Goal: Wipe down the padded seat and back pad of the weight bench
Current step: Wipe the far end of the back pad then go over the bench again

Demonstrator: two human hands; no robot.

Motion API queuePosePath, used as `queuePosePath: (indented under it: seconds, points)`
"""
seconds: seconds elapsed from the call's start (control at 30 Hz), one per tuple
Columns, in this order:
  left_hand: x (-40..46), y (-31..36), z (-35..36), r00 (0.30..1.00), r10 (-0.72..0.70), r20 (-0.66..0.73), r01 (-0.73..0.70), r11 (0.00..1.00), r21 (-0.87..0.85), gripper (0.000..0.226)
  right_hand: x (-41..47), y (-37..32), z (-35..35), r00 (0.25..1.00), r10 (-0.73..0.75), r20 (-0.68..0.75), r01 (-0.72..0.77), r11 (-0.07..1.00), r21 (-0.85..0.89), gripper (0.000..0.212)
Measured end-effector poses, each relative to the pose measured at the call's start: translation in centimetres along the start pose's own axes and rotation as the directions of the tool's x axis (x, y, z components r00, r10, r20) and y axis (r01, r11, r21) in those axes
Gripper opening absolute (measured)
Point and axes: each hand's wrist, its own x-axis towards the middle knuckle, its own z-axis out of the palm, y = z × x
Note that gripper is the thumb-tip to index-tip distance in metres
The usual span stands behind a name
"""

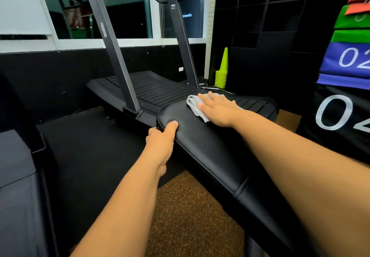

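The black padded bench (206,148) runs from the lower right toward the middle of the view, with a seam (240,188) across its pad. A grey cloth (193,103) lies on the far end of the pad. My right hand (218,108) presses flat on the cloth, fingers spread, covering most of it. My left hand (162,138) grips the left edge of the pad, thumb on top and fingers curled under the rim.
A curved black treadmill (152,90) with grey uprights stands just beyond the bench. A stack of lime-green cones (222,74) sits by black shelving (280,26). Numbered coloured pads (348,60) rise at the right. A dark machine (18,176) fills the left edge.
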Motion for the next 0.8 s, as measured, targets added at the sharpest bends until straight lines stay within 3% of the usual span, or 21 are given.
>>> queuePosePath:
  seconds: [0.13, 0.23, 0.3, 0.37, 0.47, 0.53, 0.57, 0.67, 0.8]
  points:
    - [-0.4, 0.7, -0.2, 1.0, -0.012, 0.003, 0.011, 0.999, 0.048, 0.109, -2.5, -1.8, 0.8, 0.986, -0.163, 0.027, 0.164, 0.986, -0.026, 0.054]
    - [0.0, 1.0, -0.8, 0.998, -0.043, 0.044, 0.039, 0.996, 0.083, 0.104, -6.5, -0.3, 0.8, 0.958, -0.283, 0.052, 0.283, 0.959, 0.019, 0.051]
    - [-0.2, 1.8, -1.2, 0.998, -0.044, 0.035, 0.038, 0.989, 0.143, 0.098, -8.0, 2.1, 0.3, 0.961, -0.268, 0.073, 0.264, 0.963, 0.06, 0.05]
    - [-0.8, 3.0, -1.2, 1.0, 0.002, -0.027, 0.004, 0.972, 0.234, 0.088, -7.9, 4.3, -0.2, 0.985, -0.157, 0.065, 0.151, 0.985, 0.089, 0.05]
    - [-1.2, 4.3, -0.1, 0.968, 0.204, -0.148, -0.124, 0.897, 0.424, 0.059, -6.0, 4.9, -0.4, 0.999, 0.019, 0.046, -0.021, 0.998, 0.054, 0.052]
    - [-1.1, 4.8, 1.1, 0.946, 0.276, -0.168, -0.172, 0.87, 0.462, 0.051, -5.8, 3.3, 0.3, 1.0, -0.018, 0.025, 0.019, 1.0, -0.022, 0.057]
    - [-0.8, 4.7, 1.5, 0.94, 0.292, -0.176, -0.184, 0.87, 0.458, 0.05, -6.2, 2.3, 0.9, 0.994, -0.105, 0.021, 0.106, 0.994, -0.041, 0.06]
    - [-0.2, 4.1, 1.9, 0.924, 0.303, -0.234, -0.184, 0.887, 0.423, 0.048, -8.0, 0.9, 1.5, 0.961, -0.274, 0.041, 0.268, 0.957, 0.109, 0.052]
    - [0.0, 3.3, 2.3, 0.889, 0.366, -0.274, -0.244, 0.887, 0.391, 0.045, -5.0, 3.0, 0.1, 0.987, -0.156, 0.029, 0.149, 0.975, 0.168, 0.049]
